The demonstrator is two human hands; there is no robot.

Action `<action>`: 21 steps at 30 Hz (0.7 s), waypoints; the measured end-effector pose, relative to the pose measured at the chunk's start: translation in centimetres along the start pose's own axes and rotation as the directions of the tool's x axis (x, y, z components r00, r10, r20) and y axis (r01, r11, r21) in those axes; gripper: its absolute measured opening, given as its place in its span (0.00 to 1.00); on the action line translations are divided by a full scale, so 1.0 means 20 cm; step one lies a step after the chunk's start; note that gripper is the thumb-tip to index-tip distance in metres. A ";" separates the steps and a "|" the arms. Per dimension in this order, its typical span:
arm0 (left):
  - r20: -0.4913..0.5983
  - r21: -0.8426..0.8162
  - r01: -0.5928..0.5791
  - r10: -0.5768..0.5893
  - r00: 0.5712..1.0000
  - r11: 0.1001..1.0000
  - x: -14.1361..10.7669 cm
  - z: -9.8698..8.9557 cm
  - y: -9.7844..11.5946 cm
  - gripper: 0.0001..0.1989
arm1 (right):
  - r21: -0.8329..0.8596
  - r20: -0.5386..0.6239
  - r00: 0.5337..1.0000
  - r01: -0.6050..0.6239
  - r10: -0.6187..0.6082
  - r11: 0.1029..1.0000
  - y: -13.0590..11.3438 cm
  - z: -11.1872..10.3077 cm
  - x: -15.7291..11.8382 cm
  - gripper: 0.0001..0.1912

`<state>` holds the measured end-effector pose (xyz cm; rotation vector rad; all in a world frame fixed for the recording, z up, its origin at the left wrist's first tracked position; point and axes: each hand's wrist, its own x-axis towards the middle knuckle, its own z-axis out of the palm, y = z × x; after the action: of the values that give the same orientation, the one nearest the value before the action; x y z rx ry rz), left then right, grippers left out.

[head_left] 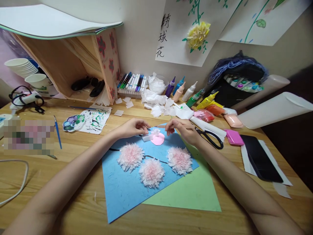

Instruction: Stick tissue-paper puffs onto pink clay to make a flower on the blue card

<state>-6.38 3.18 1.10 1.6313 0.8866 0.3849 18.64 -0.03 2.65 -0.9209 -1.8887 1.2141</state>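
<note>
My right hand [179,128] grips a thin wooden stick [188,126], pen-like, its narrow end pointing left. At that end, the fingers of my left hand [138,127] are pinched together; what they hold is too small to make out. Just below both hands, a flat pink clay disc [157,139] lies on the blue paper [122,192], with a tuft of white tissue [156,131] at its upper edge. A white tissue square [147,138] touches its left side. Nearer me are three fluffy pink-and-white tissue flowers [152,173], joined by dark painted stems.
Green paper [188,195] lies partly under the blue sheet. Black-handled scissors [211,138] and a phone [262,158] are at right. Loose tissue squares [156,101], paint bottles [179,91] and markers [132,81] line the back. A paintbrush [58,132] lies at left.
</note>
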 end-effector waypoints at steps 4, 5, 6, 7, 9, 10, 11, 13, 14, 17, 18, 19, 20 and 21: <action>-0.050 0.409 0.086 -0.072 0.996 0.908 -0.05 0.00 0.09 0.20 | 0.006 0.013 1.000 -0.001 0.001 1.000 0.00 0.00 0.00 0.24; -0.057 0.470 0.114 -0.098 0.994 0.875 -0.05 0.01 0.10 0.23 | 0.009 0.019 1.000 -0.004 0.004 1.000 0.00 0.01 0.00 0.24; -0.066 0.510 0.133 -0.116 0.991 0.850 -0.06 0.01 0.11 0.23 | 0.011 0.023 1.000 -0.008 0.008 1.000 0.00 0.01 0.00 0.24; -0.071 0.534 0.141 -0.122 0.990 0.833 -0.06 0.02 0.11 0.22 | 0.012 0.026 1.000 -0.014 0.013 1.000 0.00 0.01 0.00 0.24; -0.070 0.554 0.124 -0.102 0.992 0.823 -0.06 0.03 0.09 0.18 | 0.005 0.030 0.999 -0.019 0.019 1.000 0.00 0.02 0.00 0.24; -0.063 0.551 0.111 -0.092 0.994 0.827 -0.06 0.04 0.08 0.16 | -0.003 0.028 0.999 -0.015 0.015 1.000 -0.01 0.02 0.00 0.24; -0.051 0.542 0.101 -0.087 0.995 0.834 -0.06 0.04 0.07 0.15 | -0.013 0.022 1.000 -0.007 0.007 1.000 -0.01 0.02 0.00 0.24; -0.034 0.526 0.089 -0.084 0.996 0.846 -0.06 0.04 0.06 0.12 | -0.037 0.007 1.000 0.015 -0.015 0.999 -0.01 0.01 0.00 0.23; -0.030 0.526 0.080 -0.076 0.997 0.847 -0.06 0.04 0.06 0.11 | -0.047 -0.003 1.000 0.023 -0.023 0.999 -0.01 0.01 0.00 0.22; -0.026 0.543 0.028 -0.017 1.000 0.840 -0.08 0.03 0.10 0.06 | -0.057 -0.020 1.000 0.019 -0.020 0.998 -0.02 0.00 0.00 0.22; -0.026 0.543 0.008 0.006 1.000 0.840 -0.08 0.03 0.11 0.04 | -0.055 -0.022 1.000 0.017 -0.018 0.998 -0.01 0.00 0.00 0.22; -0.022 0.536 -0.011 0.027 0.999 0.844 -0.08 0.03 0.12 0.02 | -0.051 -0.020 1.000 0.016 -0.017 0.999 -0.01 0.00 0.00 0.22; -0.019 0.521 -0.025 0.041 0.999 0.853 -0.08 0.03 0.13 0.02 | -0.047 -0.015 1.000 0.019 -0.019 0.999 -0.01 0.00 0.00 0.23; -0.016 0.501 -0.034 0.049 0.999 0.864 -0.08 0.03 0.13 0.02 | -0.047 -0.012 1.000 0.022 -0.022 0.999 -0.02 0.00 0.00 0.22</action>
<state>-6.16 1.48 3.71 2.1313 1.0317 0.2131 18.59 -0.11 2.96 -0.9278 -1.9200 1.1534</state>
